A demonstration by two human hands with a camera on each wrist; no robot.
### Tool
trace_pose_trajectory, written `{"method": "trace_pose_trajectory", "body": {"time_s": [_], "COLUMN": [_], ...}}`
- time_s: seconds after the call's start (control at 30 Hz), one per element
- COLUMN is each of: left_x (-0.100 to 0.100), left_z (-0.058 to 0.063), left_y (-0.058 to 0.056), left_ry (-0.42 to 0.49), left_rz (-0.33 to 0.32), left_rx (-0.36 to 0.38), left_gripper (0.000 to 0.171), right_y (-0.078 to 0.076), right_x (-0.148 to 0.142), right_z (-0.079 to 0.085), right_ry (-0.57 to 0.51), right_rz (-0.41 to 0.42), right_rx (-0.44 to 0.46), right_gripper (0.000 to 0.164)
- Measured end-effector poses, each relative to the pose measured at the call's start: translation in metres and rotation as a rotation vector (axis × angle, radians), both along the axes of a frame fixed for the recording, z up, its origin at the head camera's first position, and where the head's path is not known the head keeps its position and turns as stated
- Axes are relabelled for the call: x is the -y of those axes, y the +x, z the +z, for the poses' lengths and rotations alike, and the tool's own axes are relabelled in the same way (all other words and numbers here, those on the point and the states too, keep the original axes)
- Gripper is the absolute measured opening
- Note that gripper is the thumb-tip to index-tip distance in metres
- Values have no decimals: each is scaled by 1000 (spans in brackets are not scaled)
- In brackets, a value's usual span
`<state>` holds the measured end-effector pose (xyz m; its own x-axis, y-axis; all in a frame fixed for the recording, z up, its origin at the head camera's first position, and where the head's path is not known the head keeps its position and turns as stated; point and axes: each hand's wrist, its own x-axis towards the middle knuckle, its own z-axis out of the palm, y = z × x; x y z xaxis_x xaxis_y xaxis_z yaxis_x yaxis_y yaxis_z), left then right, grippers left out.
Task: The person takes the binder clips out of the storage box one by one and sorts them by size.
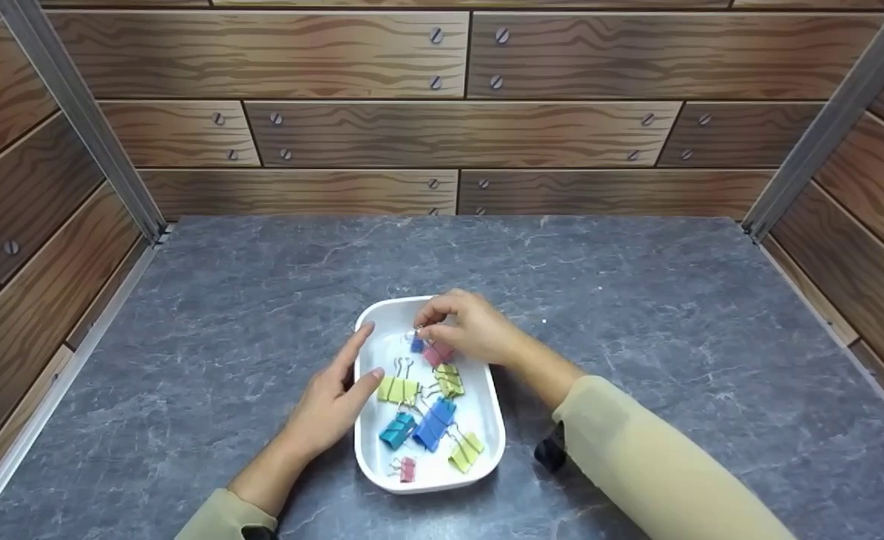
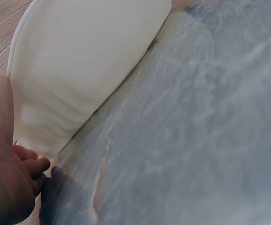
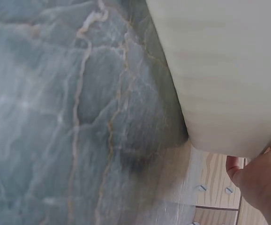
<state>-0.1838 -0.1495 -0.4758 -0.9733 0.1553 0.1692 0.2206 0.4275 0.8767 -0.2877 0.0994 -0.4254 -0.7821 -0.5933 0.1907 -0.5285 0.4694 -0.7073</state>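
The right hand [image 1: 466,326] pinches a small blue clip [image 1: 417,345], body pointing nearward, at the far end of a white tray [image 1: 371,459] lying lengthwise near-to-far with other clips [image 1: 434,424] inside, the left hand [image 1: 329,406] wide-fingered at its left side.

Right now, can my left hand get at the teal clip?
Probably yes: your left hand is at the left rim of the tray, near the teal clip. Nothing lies over that clip, though the blue clip sits close beside it.
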Motion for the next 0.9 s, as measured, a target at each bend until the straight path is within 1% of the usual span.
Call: {"method": "trace_pose_trajectory", "body": {"time_s": [0.07,0.23,0.33,0.43,0.53,0.7,0.8,0.9], "left_x": [0,0,0,1,1,0,0,0], "left_z": [0,0,-1,-2,-2,-1,-1,-1], "left_y": [0,1,1,2,2,1,0,0], "left_ry": [6,1,-6,-8,-10,-15,-9,-3], "left_rz": [-1,1,3,4,5,5,0,-4], "left_rx": [9,3,-5,-19,-22,-18,-18,-17], "left_gripper": [67,67,68,68,67,67,67,67], "right_y": [1,5,7,8,8,4,-1,-5], "right_x": [-1,-6,-10,-17,-30,-54,-66,-78], "right_z": [2,8,17,28,39,51,52,48], "right_ry": [-45,-185,-273,-373,-461,-563,-607,-609], "right_rz": [2,-2,-22,-41,-92,-230,-289,-340], "right_rx": [31,119,119,123,133,101,81,61], "right_gripper": [6,6,7,12,15,13,12,13]}}
